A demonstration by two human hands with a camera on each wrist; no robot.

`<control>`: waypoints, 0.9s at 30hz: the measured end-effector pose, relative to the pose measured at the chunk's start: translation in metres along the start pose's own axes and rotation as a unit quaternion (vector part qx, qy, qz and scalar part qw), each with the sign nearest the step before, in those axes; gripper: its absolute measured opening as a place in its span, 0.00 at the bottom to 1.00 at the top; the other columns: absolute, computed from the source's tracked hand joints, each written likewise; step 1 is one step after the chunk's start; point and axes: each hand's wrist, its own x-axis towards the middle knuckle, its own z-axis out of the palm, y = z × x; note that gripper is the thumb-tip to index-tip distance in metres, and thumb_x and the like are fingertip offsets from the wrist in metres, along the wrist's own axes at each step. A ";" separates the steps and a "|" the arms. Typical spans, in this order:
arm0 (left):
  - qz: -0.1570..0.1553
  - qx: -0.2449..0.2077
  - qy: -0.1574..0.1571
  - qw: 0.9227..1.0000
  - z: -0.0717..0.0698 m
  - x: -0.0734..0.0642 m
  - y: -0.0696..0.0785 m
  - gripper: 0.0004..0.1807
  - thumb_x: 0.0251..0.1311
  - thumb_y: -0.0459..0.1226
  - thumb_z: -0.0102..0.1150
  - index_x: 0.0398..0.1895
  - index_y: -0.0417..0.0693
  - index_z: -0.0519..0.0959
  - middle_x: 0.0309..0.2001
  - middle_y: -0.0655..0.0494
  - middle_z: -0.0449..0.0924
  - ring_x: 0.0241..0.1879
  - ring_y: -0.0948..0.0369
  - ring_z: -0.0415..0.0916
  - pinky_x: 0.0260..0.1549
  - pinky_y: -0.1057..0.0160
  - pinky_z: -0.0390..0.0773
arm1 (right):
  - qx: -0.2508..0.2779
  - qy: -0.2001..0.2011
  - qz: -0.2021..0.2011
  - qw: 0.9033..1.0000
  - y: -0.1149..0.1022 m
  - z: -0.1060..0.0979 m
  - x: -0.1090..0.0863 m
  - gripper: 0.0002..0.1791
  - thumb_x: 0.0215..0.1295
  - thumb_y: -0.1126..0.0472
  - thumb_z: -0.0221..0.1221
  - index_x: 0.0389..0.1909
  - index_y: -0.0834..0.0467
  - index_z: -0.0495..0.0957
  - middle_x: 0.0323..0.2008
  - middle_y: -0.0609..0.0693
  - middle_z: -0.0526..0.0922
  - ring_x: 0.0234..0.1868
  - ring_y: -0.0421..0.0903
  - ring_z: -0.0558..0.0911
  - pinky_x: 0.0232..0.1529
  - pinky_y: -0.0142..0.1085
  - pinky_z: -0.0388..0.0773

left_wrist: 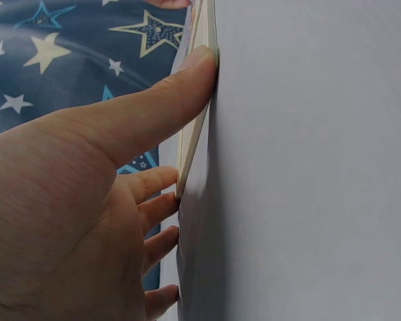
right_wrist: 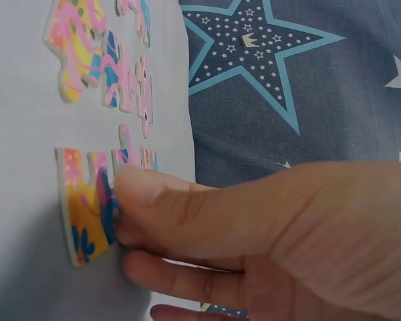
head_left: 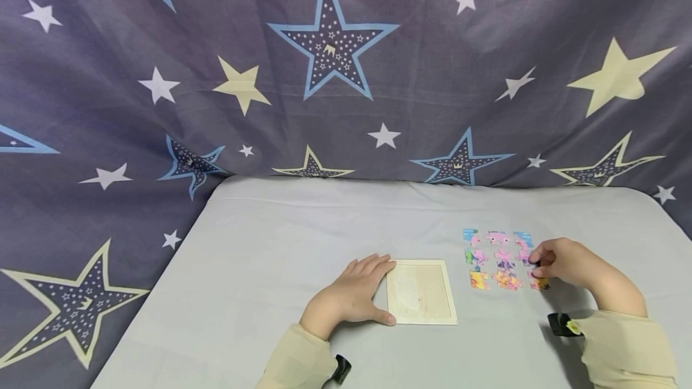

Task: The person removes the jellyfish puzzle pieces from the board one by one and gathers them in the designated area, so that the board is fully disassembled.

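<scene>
A square wooden puzzle tray (head_left: 421,292) with a raised pale rim lies on the white-covered table. My left hand (head_left: 354,293) rests at its left side, thumb against the near corner and index fingertip by the far corner. The left wrist view shows these fingers (left_wrist: 157,184) nearly straight. To the right, several colourful jigsaw pieces (head_left: 504,256) lie in rows with small gaps. My right hand (head_left: 564,263) pinches the right-hand piece (head_left: 523,256) of the middle row, partly hidden by thumb and index finger. Just nearer lies a yellow-orange corner piece (right_wrist: 87,207).
White cloth (head_left: 303,215) covers the table. A dark star-patterned curtain (head_left: 346,119) hangs behind it and along the left side. Dark straps (head_left: 562,325) show at both wrists, below beige sleeves (head_left: 629,347).
</scene>
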 end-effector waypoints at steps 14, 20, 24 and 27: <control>-0.001 -0.001 0.002 1.000 0.000 -0.001 0.001 0.57 0.47 0.57 0.73 0.77 0.49 0.56 0.78 0.55 0.50 0.77 0.53 0.44 0.74 0.47 0.43 | -0.027 0.023 -0.007 0.999 -0.005 -0.001 -0.002 0.10 0.59 0.65 0.67 0.35 0.67 0.79 0.29 0.50 0.79 0.31 0.46 0.75 0.35 0.43 0.74; 0.001 0.001 0.000 1.000 0.000 0.001 0.002 0.56 0.48 0.57 0.73 0.77 0.50 0.56 0.78 0.55 0.50 0.77 0.54 0.44 0.74 0.47 0.43 | -0.042 0.036 -0.017 0.998 -0.014 -0.001 -0.003 0.08 0.65 0.62 0.63 0.35 0.64 0.80 0.30 0.51 0.80 0.33 0.49 0.78 0.34 0.47 0.76; 0.003 0.003 0.000 1.000 0.000 0.001 0.000 0.57 0.47 0.57 0.73 0.77 0.50 0.56 0.78 0.55 0.50 0.77 0.54 0.44 0.75 0.48 0.43 | -0.039 0.025 -0.005 0.999 -0.027 -0.002 -0.003 0.11 0.70 0.60 0.59 0.40 0.67 0.79 0.31 0.52 0.80 0.31 0.47 0.78 0.33 0.46 0.77; 0.004 0.007 0.002 1.000 0.000 0.002 -0.001 0.57 0.47 0.58 0.73 0.77 0.49 0.56 0.78 0.55 0.51 0.77 0.54 0.44 0.74 0.48 0.43 | -0.041 0.015 0.007 0.999 -0.039 -0.001 -0.002 0.14 0.72 0.58 0.57 0.43 0.68 0.78 0.32 0.54 0.79 0.31 0.47 0.78 0.32 0.47 0.77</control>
